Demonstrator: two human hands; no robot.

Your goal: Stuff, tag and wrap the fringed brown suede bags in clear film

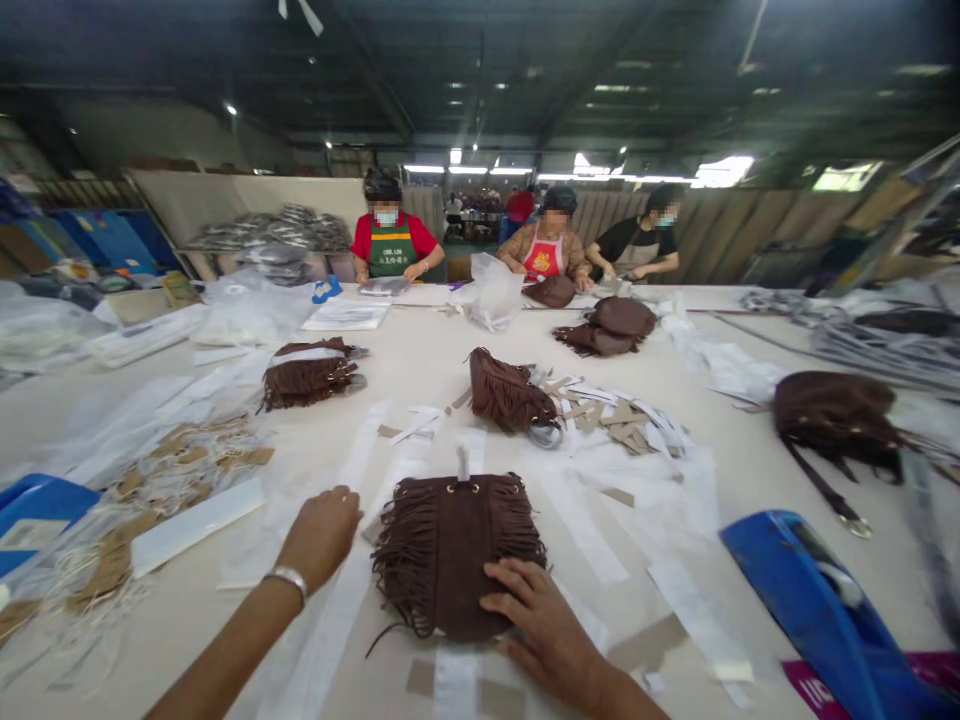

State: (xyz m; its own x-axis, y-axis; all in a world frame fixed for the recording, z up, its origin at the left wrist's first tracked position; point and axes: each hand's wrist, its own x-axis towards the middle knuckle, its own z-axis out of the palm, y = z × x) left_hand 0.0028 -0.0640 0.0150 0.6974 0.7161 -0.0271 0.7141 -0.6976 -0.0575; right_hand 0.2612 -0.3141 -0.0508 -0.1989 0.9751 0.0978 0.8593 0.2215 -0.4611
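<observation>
A dark brown fringed bag [463, 560] lies flat on the table in front of me, with metal eyelets along its top edge. My right hand [544, 620] rests on its lower right part, fingers spread and palm down. Left of the bag, my left hand [321, 538] is held over the table with its fingers curled together. Whatever those fingers may hold is hidden from me. White paper strips [337, 610] lie below that hand. A white strip also shows under the bag's lower edge.
More brown bags [307, 372] stand across the table [420, 340]. Paper and card scraps [622, 415] are heaped beyond my bag. Tags with strings [187, 455] lie at left. Blue tape dispensers [817, 600] flank me. Several co-workers [397, 245] work opposite.
</observation>
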